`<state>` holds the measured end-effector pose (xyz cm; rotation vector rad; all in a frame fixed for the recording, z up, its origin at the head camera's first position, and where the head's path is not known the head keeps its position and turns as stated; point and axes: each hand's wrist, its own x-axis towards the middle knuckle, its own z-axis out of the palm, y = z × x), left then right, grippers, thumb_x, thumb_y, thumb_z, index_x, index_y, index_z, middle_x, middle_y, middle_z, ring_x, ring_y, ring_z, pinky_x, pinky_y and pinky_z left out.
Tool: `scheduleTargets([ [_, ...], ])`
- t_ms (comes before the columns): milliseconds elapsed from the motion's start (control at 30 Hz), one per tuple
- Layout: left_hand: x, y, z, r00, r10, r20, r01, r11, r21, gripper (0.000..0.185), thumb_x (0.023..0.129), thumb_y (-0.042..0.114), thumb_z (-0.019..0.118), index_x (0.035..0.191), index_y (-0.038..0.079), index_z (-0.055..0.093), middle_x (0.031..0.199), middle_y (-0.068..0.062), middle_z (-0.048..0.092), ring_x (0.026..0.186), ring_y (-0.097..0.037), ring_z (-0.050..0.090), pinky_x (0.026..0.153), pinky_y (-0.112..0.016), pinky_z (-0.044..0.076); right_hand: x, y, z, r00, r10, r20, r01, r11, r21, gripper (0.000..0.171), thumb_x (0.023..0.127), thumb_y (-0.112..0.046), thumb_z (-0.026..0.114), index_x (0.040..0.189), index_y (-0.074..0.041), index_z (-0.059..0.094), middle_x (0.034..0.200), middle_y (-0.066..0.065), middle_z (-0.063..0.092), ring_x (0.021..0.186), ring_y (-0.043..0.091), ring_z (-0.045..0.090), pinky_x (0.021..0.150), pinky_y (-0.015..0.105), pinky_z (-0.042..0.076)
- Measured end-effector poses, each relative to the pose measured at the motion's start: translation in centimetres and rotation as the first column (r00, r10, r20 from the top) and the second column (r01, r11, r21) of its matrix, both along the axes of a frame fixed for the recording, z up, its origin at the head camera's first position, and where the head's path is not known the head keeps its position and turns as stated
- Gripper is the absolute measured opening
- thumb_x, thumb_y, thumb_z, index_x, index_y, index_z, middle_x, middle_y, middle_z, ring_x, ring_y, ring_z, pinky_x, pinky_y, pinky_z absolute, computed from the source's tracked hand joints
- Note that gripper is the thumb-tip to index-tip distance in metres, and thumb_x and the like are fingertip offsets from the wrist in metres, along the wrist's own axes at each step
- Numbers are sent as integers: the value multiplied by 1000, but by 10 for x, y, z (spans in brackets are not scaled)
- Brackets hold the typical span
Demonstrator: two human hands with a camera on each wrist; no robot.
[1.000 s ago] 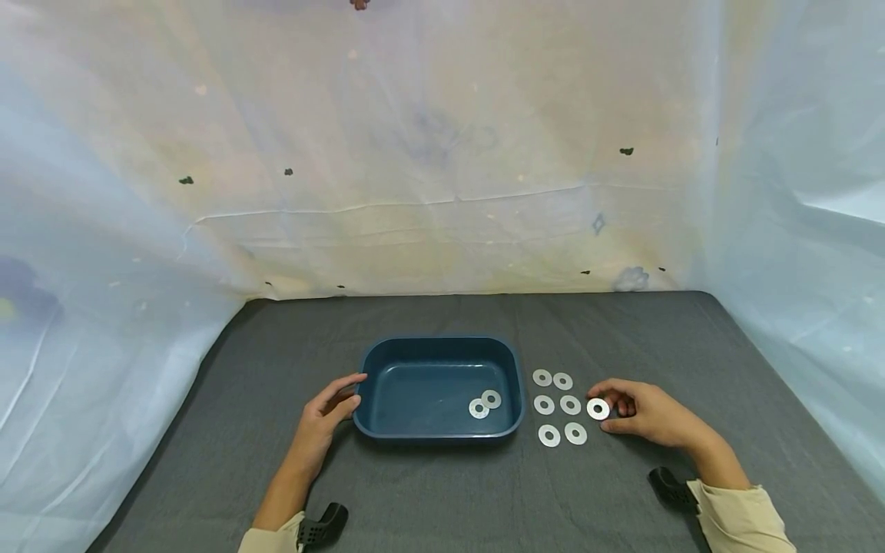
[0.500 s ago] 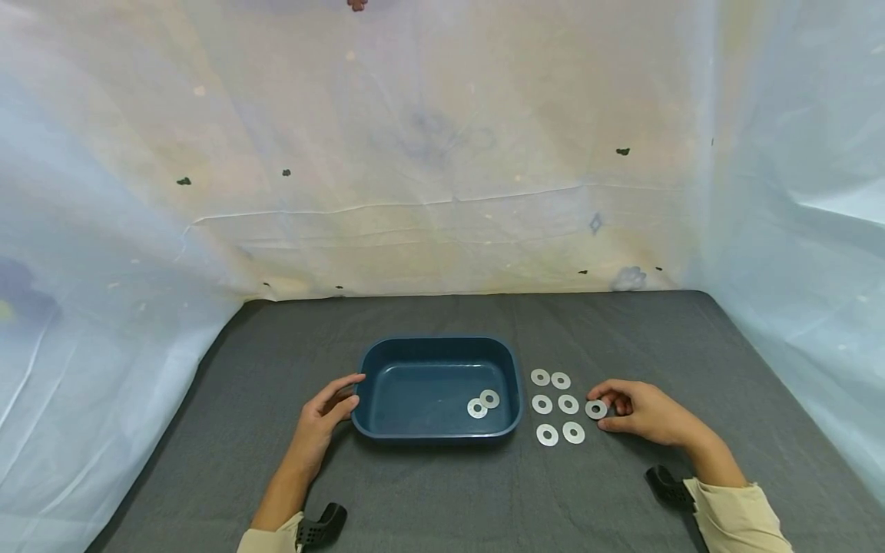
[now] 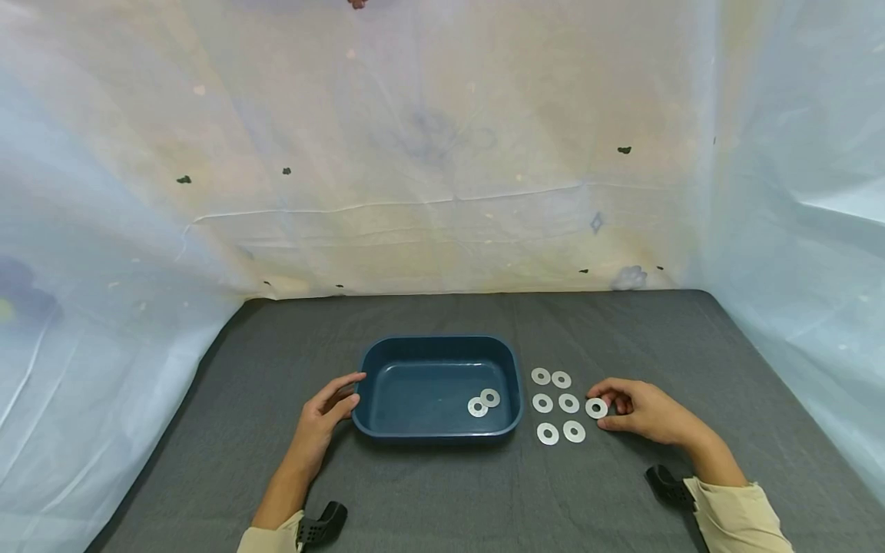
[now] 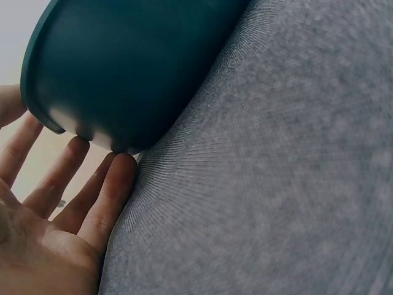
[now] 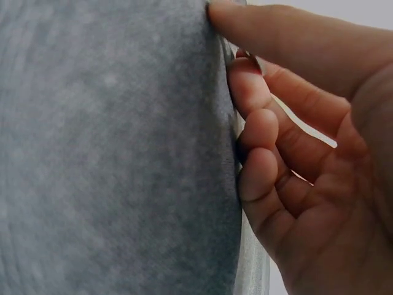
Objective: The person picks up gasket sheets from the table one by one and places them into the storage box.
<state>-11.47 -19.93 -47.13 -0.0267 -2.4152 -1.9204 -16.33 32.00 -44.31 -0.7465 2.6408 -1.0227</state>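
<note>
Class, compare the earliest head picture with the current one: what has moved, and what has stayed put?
Almost nothing moved. The right hand still pinches the same washer at the cloth, with only a tiny shift. The left hand still rests against the blue tray, two washers remain inside it, and six loose washers lie unmoved beside it.

Head view: bright, even, diffuse light thru pale sheeting point(image 3: 442, 153); no glare, only faint shadows under the tray point(image 3: 439, 438). Wide-angle bend twd frame edges, sheeting curves. Wrist views: dimmer, very close; bench point(image 4: 276, 184) cloth sharp near the tray, fingers point(image 5: 264, 129) soft, slightly blurred.
</note>
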Motion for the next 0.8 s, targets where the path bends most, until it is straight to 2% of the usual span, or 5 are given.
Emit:
scheduleTargets([
  [333, -1, 0, 0, 1000, 2, 1, -2, 1000, -11, 39, 101, 25, 59, 138, 13, 58, 137, 4, 57, 118, -3, 54, 88, -26, 48, -1, -2, -1, 1000, -22, -12, 22, 1000, -6, 33, 83, -26, 81, 111, -12, 69, 87, -4, 62, 67, 1, 48, 61, 22, 42],
  [633, 0, 0, 1, 1000, 12, 11, -12, 1000, -13, 38, 101, 26, 59, 138, 14, 59, 141, -4, 56, 117, -2, 54, 88, -25, 48, -1, -1, -4, 999, -39, -25, 39, 999, 11, 33, 82, -27, 82, 108, -13, 69, 85, -5, 61, 66, 0, 47, 61, 22, 42],
  [800, 0, 1, 2, 1000, 16, 18, -16, 1000, -15, 38, 101, 27, 59, 137, 14, 59, 141, -4, 55, 117, -1, 53, 89, -25, 48, 0, -1, -3, 999, -45, -23, 45, 999, 22, 33, 82, -28, 82, 108, -14, 69, 85, -5, 61, 66, 0, 47, 61, 21, 42],
])
